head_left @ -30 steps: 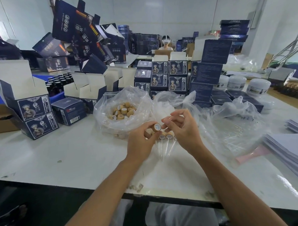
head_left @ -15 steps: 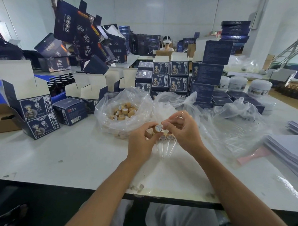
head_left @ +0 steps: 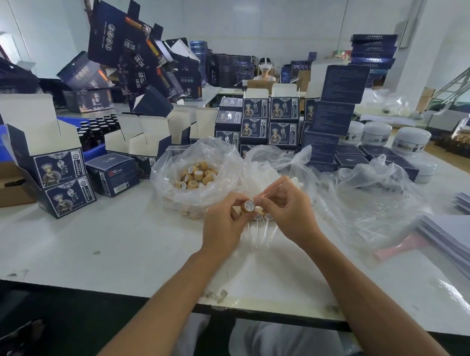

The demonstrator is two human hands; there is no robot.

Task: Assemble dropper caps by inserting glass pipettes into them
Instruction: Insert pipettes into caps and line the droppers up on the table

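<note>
My left hand (head_left: 225, 222) grips a tan dropper cap (head_left: 248, 206) with its white open end turned to the right. My right hand (head_left: 289, 207) pinches a clear glass pipette (head_left: 272, 191) whose near tip sits at the cap's opening. Under my hands, assembled caps (head_left: 262, 217) with pipettes pointing toward me lie on the white table (head_left: 123, 244). A clear plastic bag (head_left: 198, 171) behind my left hand holds several loose tan caps (head_left: 198, 175). A second clear bag (head_left: 276, 165), behind my right hand, has contents I cannot make out.
Open dark blue cartons (head_left: 55, 169) stand at the left and stacked blue boxes (head_left: 330, 114) at the back right. White jars (head_left: 411, 139) sit far right. Crumpled plastic film (head_left: 377, 198), a pink strip (head_left: 395, 247) and paper stacks (head_left: 457, 238) lie at the right. Another person (head_left: 264, 71) sits far behind.
The hands have stayed together over the assembled caps. The right hand's fingers have closed in slightly, bringing the pipette tip against the cap's opening.
</note>
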